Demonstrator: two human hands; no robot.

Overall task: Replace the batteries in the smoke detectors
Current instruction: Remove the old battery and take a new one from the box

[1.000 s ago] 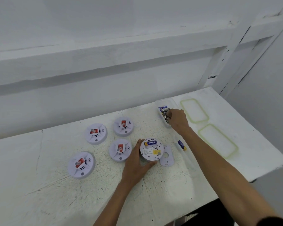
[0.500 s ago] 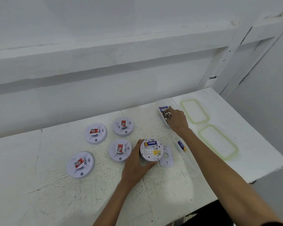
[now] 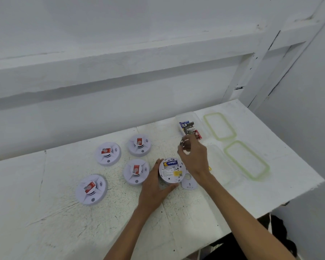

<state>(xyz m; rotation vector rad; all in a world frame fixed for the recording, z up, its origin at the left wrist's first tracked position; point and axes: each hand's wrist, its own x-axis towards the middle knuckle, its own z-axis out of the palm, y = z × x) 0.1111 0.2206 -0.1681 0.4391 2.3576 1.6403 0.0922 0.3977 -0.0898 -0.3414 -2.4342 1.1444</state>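
An upturned white smoke detector [image 3: 172,172] lies back-up on the white table [image 3: 45,212], with a blue battery in its open compartment. My left hand [image 3: 154,186] grips its left and near rim. My right hand [image 3: 194,156] hovers just above and to the right of it, fingertips pinched on a small battery [image 3: 183,143]. A clear box of batteries [image 3: 189,127] stands behind my right hand. The detector's loose cover [image 3: 189,182] lies to its right. Several other detectors lie face-up to the left, the nearest [image 3: 136,171] beside my left hand.
Two green-rimmed lids [image 3: 219,126] [image 3: 246,160] lie at the right. A second clear box [image 3: 220,166] sits next to my right wrist, with a yellow battery tip [image 3: 209,168] showing there. The table's edge runs along the right and front right.
My right hand has come out of the battery box with a battery and moved toward the upturned detector. My left hand has stayed on the detector.
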